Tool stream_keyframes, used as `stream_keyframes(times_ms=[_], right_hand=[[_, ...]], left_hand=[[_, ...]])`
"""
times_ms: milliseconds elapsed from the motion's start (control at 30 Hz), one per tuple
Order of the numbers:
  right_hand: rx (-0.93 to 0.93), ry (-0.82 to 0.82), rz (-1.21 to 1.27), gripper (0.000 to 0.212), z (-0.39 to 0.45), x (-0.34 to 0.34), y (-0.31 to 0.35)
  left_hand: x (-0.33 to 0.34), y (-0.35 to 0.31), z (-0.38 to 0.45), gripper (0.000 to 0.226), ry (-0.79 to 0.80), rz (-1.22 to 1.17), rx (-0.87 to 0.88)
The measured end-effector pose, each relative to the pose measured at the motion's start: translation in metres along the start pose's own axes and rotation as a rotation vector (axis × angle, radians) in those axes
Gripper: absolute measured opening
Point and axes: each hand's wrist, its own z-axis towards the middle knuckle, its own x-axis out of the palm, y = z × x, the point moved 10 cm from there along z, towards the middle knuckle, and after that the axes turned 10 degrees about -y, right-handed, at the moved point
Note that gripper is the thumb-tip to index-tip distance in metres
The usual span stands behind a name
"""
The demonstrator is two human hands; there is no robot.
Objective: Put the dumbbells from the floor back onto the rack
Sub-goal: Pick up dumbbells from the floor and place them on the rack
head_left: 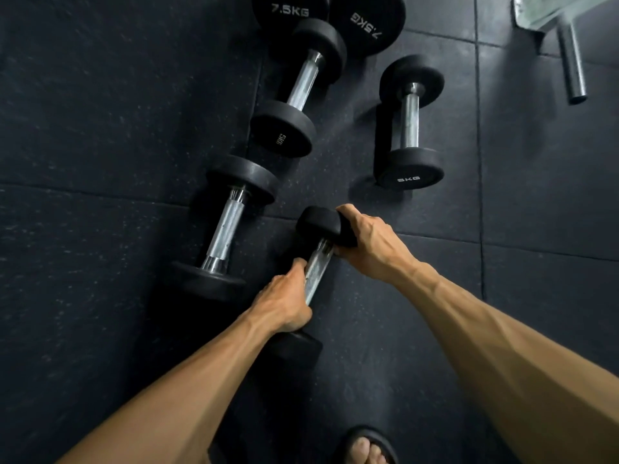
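A small black dumbbell point(318, 226) with a knurled steel handle lies on the dark rubber floor below me. My left hand point(284, 301) grips its handle near the lower head. My right hand point(365, 239) curls over the far head, fingers wrapped round its edge. Three more black dumbbells lie on the floor: one point(224, 229) just left of my hands, a 5 kg dumbbell point(298, 85) above it, and a second 5 kg dumbbell point(410, 125) to the upper right. No rack is in view.
Two 7.5 kg heads point(366, 21) show at the top edge. A grey metal frame with a steel peg point(571, 61) stands at the top right. My foot in a sandal point(368, 447) is at the bottom edge.
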Motion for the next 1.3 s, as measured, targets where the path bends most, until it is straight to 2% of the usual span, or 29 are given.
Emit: stream_keyframes(times_ms=[267, 500, 700, 933, 1200, 1300], right_hand=[[-0.032, 0.041, -0.008, 0.049, -0.041, -0.072, 0.041], [-0.133, 0.081, 0.004, 0.053, -0.066, -0.17, 0.139], [-0.257, 0.071, -0.003, 0.052, -0.074, -0.272, 0.254], [-0.504, 0.093, -0.04, 0.048, -0.085, -0.37, 0.418], [-0.74, 0.184, -0.094, 0.051, -0.098, -0.411, 0.599], [-0.827, 0.189, -0.129, 0.051, -0.098, -0.414, 0.672]], left_hand=[[-0.026, -0.03, -0.081, 0.074, 0.079, -0.155, -0.008], [-0.119, -0.059, -0.18, 0.07, 0.025, -0.233, -0.023], [-0.232, -0.081, -0.27, 0.073, -0.099, -0.269, -0.042], [-0.356, -0.081, -0.376, 0.07, -0.268, -0.396, -0.115], [-0.476, -0.032, -0.476, 0.067, -0.435, -0.505, -0.174], [-0.525, -0.002, -0.503, 0.074, -0.536, -0.519, -0.183]])
